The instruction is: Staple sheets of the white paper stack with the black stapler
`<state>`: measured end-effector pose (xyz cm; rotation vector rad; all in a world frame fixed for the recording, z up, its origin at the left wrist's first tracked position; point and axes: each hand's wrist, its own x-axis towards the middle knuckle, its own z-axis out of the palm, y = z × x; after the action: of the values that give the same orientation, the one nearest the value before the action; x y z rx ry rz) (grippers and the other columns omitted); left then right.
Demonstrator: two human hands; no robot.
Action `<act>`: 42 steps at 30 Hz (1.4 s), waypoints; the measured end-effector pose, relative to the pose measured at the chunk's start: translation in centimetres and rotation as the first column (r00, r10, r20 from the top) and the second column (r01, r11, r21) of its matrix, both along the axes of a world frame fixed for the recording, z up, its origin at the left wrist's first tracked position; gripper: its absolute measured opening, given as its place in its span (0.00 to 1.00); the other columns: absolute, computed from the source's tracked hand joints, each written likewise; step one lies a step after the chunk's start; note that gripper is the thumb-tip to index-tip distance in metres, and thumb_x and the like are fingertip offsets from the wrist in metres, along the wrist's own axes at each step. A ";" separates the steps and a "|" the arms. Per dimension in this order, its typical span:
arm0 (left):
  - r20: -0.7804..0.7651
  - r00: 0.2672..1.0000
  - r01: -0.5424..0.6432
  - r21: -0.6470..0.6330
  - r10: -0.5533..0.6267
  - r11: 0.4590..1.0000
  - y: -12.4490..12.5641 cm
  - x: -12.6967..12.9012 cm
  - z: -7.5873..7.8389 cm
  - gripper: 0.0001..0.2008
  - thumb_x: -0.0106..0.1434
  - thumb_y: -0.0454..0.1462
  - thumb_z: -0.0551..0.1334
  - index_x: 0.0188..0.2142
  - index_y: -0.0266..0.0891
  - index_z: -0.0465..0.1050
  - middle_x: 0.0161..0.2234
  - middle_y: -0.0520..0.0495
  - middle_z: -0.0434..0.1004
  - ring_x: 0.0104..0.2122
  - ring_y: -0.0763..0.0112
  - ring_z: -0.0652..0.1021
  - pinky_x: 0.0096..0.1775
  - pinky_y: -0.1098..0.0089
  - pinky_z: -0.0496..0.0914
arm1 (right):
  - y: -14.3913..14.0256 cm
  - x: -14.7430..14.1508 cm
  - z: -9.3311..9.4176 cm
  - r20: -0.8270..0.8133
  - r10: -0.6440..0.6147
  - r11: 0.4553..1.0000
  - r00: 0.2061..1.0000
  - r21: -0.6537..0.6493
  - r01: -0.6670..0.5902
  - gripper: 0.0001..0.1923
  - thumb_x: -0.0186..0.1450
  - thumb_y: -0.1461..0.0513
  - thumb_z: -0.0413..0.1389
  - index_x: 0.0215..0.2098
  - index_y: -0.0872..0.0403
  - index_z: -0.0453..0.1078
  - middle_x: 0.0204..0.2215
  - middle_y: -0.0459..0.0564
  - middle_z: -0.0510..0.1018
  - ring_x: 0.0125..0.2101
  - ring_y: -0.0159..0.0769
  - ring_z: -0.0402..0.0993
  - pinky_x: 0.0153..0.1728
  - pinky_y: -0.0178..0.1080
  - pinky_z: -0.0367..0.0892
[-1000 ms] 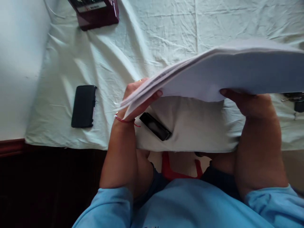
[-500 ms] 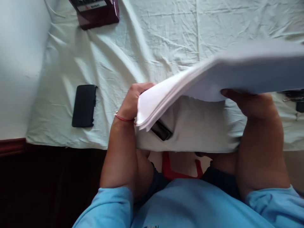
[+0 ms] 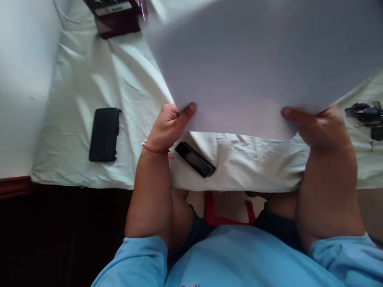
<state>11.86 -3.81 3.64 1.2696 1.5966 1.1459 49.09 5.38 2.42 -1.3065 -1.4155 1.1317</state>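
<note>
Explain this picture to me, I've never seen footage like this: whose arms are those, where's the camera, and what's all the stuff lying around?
The camera sits on a person's head and looks down, so the arms in blue sleeves are that person's own. No machine is involved. The left hand and the right hand each grip the near edge of a stack of white paper, lifted above a table under a wrinkled pale cloth. On the cloth lie a black phone at the left, a smaller black device near the left wrist, a bunch of keys at the right edge, and a dark red box at the far side.
</note>
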 end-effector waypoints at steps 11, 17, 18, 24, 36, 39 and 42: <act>0.102 0.983 0.162 -0.059 -0.155 0.985 0.4 -0.9 -1.7 0.19 0.66 0.52 0.78 0.47 0.43 0.85 0.46 0.40 0.92 0.55 0.45 0.89 0.59 0.49 0.85 | 0.2 -0.5 1.3 -0.061 -0.035 0.936 0.998 -0.353 0.011 0.22 0.45 0.59 0.83 0.38 0.49 0.89 0.47 0.50 0.92 0.46 0.44 0.88 0.58 0.49 0.87; 0.065 0.996 0.071 -0.104 -0.064 0.992 0.8 -0.8 -2.7 0.19 0.64 0.37 0.75 0.54 0.42 0.81 0.43 0.44 0.91 0.45 0.53 0.90 0.52 0.54 0.86 | 0.4 -0.4 1.3 0.007 -0.063 0.920 0.998 -0.388 0.061 0.19 0.45 0.60 0.82 0.36 0.50 0.89 0.45 0.50 0.92 0.44 0.43 0.87 0.55 0.47 0.87; 0.041 0.998 0.047 -0.111 -0.042 0.993 0.8 -0.8 -2.7 0.20 0.64 0.36 0.74 0.55 0.43 0.81 0.42 0.45 0.90 0.44 0.54 0.90 0.51 0.55 0.86 | 0.4 -0.4 1.4 0.015 -0.072 0.918 0.997 -0.390 0.073 0.18 0.45 0.60 0.81 0.35 0.50 0.89 0.45 0.50 0.92 0.44 0.42 0.87 0.54 0.46 0.87; -0.203 0.977 -0.065 -0.013 0.061 0.998 -1.6 -0.6 -0.1 0.22 0.65 0.42 0.78 0.57 0.41 0.82 0.54 0.40 0.91 0.56 0.52 0.88 0.60 0.54 0.83 | 0.8 0.1 0.8 0.054 -0.083 0.907 0.995 -0.410 0.098 0.17 0.48 0.61 0.81 0.36 0.51 0.88 0.43 0.49 0.92 0.40 0.39 0.86 0.43 0.40 0.86; -0.263 0.683 0.650 -0.207 -0.682 0.731 -4.6 -2.3 3.6 0.11 0.72 0.45 0.78 0.51 0.48 0.90 0.56 0.43 0.91 0.62 0.49 0.86 0.66 0.53 0.79 | 0.9 -0.1 0.7 0.091 -0.084 0.894 0.992 -0.434 0.115 0.15 0.51 0.62 0.79 0.36 0.54 0.86 0.41 0.50 0.91 0.37 0.36 0.83 0.35 0.35 0.77; -0.289 0.765 0.530 -0.226 -0.576 0.817 -4.4 -2.1 3.8 0.13 0.73 0.46 0.76 0.52 0.46 0.91 0.50 0.43 0.90 0.51 0.53 0.88 0.57 0.56 0.80 | 0.8 -0.8 1.1 0.094 -0.099 0.880 0.991 -0.456 0.131 0.13 0.52 0.63 0.78 0.34 0.54 0.85 0.39 0.50 0.90 0.34 0.35 0.82 0.32 0.35 0.76; -0.289 0.815 0.448 -0.236 -0.502 0.862 -4.5 -1.8 4.1 0.15 0.71 0.48 0.76 0.51 0.45 0.91 0.49 0.44 0.90 0.49 0.54 0.87 0.56 0.57 0.79 | 0.8 -1.2 1.4 0.087 -0.114 0.875 0.990 -0.463 0.141 0.11 0.52 0.66 0.76 0.33 0.55 0.85 0.37 0.51 0.89 0.32 0.35 0.80 0.29 0.34 0.73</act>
<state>10.04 -8.35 7.70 1.7056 1.4441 0.4891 47.87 6.17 3.84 -1.7551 -1.1060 1.4105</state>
